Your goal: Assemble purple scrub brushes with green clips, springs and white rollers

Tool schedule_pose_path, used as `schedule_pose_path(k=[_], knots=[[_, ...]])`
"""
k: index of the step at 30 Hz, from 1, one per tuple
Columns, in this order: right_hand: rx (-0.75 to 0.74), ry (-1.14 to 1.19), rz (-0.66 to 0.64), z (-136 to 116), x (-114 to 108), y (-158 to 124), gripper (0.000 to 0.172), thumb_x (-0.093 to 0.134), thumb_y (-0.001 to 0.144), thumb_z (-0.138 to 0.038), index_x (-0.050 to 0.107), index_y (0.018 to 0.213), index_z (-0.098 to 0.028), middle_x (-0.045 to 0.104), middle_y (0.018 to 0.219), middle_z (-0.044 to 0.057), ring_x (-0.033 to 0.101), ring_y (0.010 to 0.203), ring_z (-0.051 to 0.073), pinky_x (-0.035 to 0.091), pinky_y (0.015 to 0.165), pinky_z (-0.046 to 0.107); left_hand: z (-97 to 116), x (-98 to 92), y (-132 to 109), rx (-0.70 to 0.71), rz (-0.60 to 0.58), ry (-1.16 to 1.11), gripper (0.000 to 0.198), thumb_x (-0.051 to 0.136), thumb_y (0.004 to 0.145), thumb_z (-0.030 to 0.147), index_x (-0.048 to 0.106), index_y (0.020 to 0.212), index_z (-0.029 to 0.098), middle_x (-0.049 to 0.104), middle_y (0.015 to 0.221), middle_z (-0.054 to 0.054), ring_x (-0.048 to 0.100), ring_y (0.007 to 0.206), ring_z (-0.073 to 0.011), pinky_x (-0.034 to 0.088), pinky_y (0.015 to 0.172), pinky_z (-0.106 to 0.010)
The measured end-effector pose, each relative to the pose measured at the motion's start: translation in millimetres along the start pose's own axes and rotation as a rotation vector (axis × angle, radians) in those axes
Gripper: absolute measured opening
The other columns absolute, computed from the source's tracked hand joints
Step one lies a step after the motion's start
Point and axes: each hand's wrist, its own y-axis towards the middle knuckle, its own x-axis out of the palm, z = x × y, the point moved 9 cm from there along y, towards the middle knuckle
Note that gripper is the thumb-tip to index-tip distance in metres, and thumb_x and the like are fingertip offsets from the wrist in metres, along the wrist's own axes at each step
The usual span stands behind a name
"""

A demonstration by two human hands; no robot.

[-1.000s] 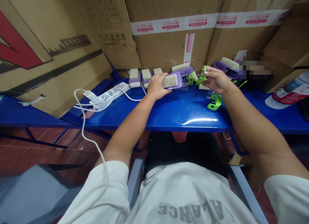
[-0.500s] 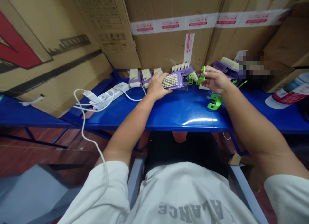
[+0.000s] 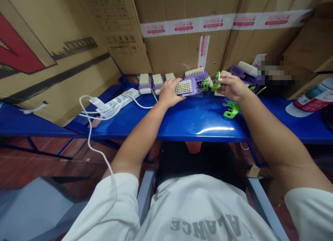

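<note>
My left hand (image 3: 168, 92) grips a purple brush (image 3: 185, 87) with pale bristles facing up, resting on the blue table (image 3: 192, 121). My right hand (image 3: 232, 87) pinches a small green plastic handle piece (image 3: 216, 83) just right of that brush, a little above the table. Another green handle (image 3: 231, 110) lies on the table below my right wrist. A further green piece (image 3: 206, 84) stands between the two hands.
Three purple brushes (image 3: 156, 83) stand in a row against the cardboard boxes (image 3: 182, 29), with more brushes (image 3: 246, 72) at the right. A white power strip (image 3: 118, 101) with trailing cable lies at left. A bottle (image 3: 310, 100) lies at far right.
My right hand with the green piece has drifted slightly left and down toward the brush. The left hand has stayed put.
</note>
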Motion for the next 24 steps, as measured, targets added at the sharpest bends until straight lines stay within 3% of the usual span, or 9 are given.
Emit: schedule_pose_path(k=[7, 13, 24], knots=[[-0.015, -0.06, -0.039, -0.6, 1.9, 0.8, 0.046, 0.106, 0.064, -0.034, 0.074, 0.098, -0.028, 0.078, 0.086, -0.001, 0.072, 0.073, 0.019, 0.063, 0.079, 0.04, 2.3, -0.4, -0.5, -0.018, -0.01, -0.007, 0.091, 0.1, 0.078, 0.028, 0.067, 0.162, 0.032, 0.071, 0.169, -0.01, 0.063, 0.16, -0.0444, 0.049, 0.141, -0.063], [0.0, -0.024, -0.02, -0.1, 3.6, -1.2, 0.045, 0.104, 0.061, -0.029, 0.076, 0.095, -0.028, 0.08, 0.087, -0.002, 0.072, 0.071, 0.017, 0.062, 0.074, 0.036, 4.5, -0.7, -0.9, -0.023, -0.021, 0.004, 0.088, 0.099, 0.079, 0.028, 0.067, 0.161, 0.031, 0.07, 0.17, -0.01, 0.063, 0.16, -0.0439, 0.049, 0.141, -0.061], [-0.019, -0.06, -0.04, -3.3, 9.1, -4.2, 0.043, 0.105, 0.063, -0.03, 0.074, 0.094, -0.027, 0.078, 0.084, -0.001, 0.071, 0.07, 0.017, 0.066, 0.077, 0.039, 4.5, 0.1, -1.2, -0.007, -0.02, -0.006, 0.092, 0.101, 0.078, 0.027, 0.066, 0.163, 0.033, 0.07, 0.17, -0.011, 0.062, 0.161, -0.0454, 0.049, 0.141, -0.065]])
